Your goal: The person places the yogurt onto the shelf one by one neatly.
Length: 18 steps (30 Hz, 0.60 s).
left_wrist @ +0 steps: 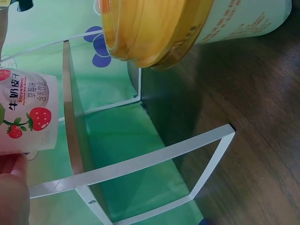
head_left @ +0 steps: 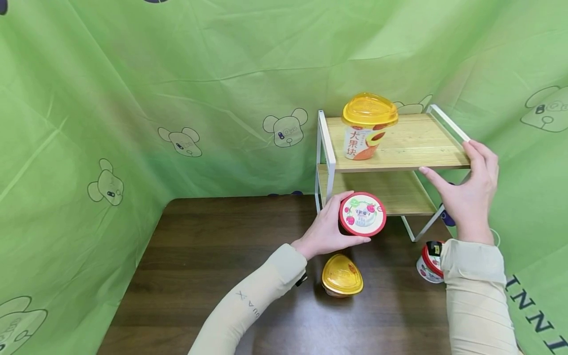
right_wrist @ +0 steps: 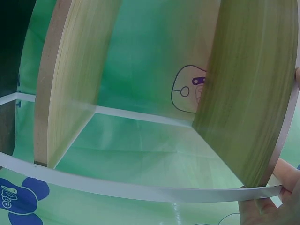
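My left hand (head_left: 326, 229) holds a white cup with a red lid and strawberry pictures (head_left: 363, 214), fingers and thumb around its sides. The cup is in front of the lower shelf, its lid facing the head camera. In the left wrist view the cup's printed side (left_wrist: 30, 115) shows at the left edge. My right hand (head_left: 475, 190) grips the front right corner of a two-tier shelf rack (head_left: 421, 140), thumb beneath the top board. In the right wrist view, fingers (right_wrist: 262, 208) hold the rack's corner.
A fruit cup with a yellow lid (head_left: 370, 111) stands on the top board's left side. Another yellow-lidded cup (head_left: 342, 276) is on the dark wooden table (head_left: 199, 276), below the left hand. A second red-lidded cup (head_left: 428, 268) is partly behind the right sleeve. Green cloth (head_left: 222, 98) hangs behind.
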Available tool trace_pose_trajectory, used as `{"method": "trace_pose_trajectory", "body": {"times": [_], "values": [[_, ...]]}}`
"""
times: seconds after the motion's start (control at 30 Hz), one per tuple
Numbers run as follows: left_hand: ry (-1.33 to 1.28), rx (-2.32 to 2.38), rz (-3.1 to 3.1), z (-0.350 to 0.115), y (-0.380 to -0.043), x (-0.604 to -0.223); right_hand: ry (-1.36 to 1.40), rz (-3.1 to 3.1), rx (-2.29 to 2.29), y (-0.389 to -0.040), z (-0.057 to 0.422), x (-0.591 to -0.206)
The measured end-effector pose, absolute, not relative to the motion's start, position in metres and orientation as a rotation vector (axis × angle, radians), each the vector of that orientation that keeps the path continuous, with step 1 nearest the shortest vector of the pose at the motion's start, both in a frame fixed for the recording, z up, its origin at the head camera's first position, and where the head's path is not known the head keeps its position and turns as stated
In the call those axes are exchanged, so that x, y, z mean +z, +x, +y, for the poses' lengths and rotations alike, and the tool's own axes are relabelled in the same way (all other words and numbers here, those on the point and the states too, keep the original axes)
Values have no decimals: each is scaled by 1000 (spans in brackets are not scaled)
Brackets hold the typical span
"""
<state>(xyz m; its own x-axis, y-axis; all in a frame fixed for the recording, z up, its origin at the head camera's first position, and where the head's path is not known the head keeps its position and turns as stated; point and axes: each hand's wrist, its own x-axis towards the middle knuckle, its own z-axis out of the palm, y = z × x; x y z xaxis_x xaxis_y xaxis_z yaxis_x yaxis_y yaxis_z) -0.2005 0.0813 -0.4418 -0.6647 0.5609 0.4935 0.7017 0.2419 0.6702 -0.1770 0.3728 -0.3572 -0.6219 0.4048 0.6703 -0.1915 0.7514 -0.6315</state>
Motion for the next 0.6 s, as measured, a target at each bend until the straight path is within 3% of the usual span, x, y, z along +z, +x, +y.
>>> {"method": "trace_pose_trajectory", "body": {"times": [0.6], "values": [[-1176, -1370, -2351, 95, -208, -437, -147, -2061, 871, -174, 369, -354]]}}
